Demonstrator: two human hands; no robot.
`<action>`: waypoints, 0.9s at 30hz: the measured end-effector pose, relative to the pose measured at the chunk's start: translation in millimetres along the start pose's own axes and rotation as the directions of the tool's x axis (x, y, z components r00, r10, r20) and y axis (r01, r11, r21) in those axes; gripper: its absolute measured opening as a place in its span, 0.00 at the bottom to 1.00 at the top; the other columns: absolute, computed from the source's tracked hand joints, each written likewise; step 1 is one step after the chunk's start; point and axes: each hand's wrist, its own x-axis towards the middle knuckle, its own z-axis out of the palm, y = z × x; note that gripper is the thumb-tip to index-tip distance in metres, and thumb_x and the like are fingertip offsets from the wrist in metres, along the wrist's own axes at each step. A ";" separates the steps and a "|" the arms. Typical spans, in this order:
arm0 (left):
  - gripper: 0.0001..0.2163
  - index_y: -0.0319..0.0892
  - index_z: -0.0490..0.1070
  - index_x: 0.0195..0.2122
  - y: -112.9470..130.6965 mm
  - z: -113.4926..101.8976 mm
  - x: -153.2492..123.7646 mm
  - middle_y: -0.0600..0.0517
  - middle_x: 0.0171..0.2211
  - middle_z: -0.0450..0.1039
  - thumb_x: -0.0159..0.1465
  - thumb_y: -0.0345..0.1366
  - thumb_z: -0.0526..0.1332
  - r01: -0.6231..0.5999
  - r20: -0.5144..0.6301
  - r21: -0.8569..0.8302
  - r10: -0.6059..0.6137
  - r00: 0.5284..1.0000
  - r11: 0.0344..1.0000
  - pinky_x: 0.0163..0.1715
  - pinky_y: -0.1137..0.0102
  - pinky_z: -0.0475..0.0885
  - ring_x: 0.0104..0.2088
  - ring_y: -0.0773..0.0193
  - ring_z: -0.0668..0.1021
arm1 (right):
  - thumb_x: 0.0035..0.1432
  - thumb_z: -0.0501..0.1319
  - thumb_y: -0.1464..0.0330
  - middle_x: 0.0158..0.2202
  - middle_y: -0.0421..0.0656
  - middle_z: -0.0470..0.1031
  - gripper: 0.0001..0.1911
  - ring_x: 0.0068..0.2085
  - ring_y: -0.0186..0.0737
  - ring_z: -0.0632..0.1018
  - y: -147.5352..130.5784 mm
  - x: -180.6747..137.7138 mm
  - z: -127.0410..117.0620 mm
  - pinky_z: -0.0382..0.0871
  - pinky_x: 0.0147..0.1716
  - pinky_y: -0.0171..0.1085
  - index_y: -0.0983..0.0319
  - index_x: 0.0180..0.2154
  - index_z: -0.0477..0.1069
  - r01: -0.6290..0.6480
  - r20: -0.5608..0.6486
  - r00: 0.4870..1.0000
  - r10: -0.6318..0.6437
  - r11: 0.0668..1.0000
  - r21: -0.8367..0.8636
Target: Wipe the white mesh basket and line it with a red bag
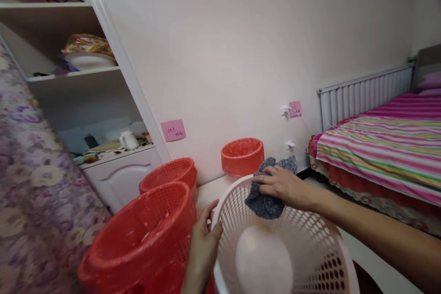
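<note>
My right hand (280,184) presses a grey fuzzy cloth (267,197) against the far inner wall of a white perforated plastic basket (310,248) tilted toward me. My left hand (203,239) grips the basket's left rim, fingers curled over the edge. The basket's solid round bottom shows pale in the middle. Just left of it stands a large red perforated basket (144,239), touching or nearly touching my left hand.
Two more red baskets (170,172) (242,155) stand by the wall. A white shelf unit (103,82) with dishes and a cup is at the left, a floral fabric (31,183) beside it. A bed with a striped cover (382,151) lies right.
</note>
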 end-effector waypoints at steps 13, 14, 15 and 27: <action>0.24 0.50 0.68 0.56 -3.0 -5.5 -4.4 0.49 0.57 0.71 0.56 0.38 0.62 -0.086 -0.360 -0.287 -0.025 0.933 0.954 0.54 0.59 0.69 0.55 0.53 0.75 | 0.39 0.55 0.79 0.46 0.42 0.73 0.28 0.48 0.44 0.73 -84.9 -93.7 -35.1 0.65 0.49 0.40 0.56 0.44 0.70 -0.574 0.391 0.817 0.423 0.651 0.496; 0.25 0.50 0.68 0.57 -1.3 -0.3 -4.5 0.49 0.58 0.71 0.56 0.38 0.62 -0.111 -0.386 -0.306 -0.017 0.922 0.946 0.55 0.59 0.69 0.55 0.53 0.74 | 0.38 0.55 0.79 0.48 0.42 0.73 0.28 0.50 0.44 0.73 -97.3 -90.4 -29.8 0.65 0.50 0.40 0.57 0.45 0.69 -0.598 0.408 0.802 0.436 0.599 0.533; 0.26 0.50 0.67 0.57 -1.1 5.7 -5.3 0.48 0.57 0.71 0.56 0.38 0.63 -0.123 -0.397 -0.320 -0.015 0.918 0.939 0.55 0.58 0.69 0.55 0.53 0.75 | 0.37 0.55 0.78 0.48 0.43 0.73 0.29 0.50 0.44 0.73 -108.2 -85.4 -22.9 0.64 0.51 0.39 0.58 0.44 0.69 -0.600 0.412 0.799 0.437 0.555 0.576; 0.30 0.44 0.65 0.60 -26.1 26.0 -39.2 0.44 0.56 0.72 0.59 0.51 0.62 -0.006 -0.207 -0.313 -0.062 0.976 0.950 0.50 0.65 0.73 0.55 0.52 0.75 | 0.46 0.60 0.65 0.45 0.46 0.73 0.20 0.49 0.51 0.73 -33.3 -13.4 23.5 0.65 0.52 0.49 0.59 0.44 0.64 -0.320 -0.189 0.470 0.862 0.366 0.874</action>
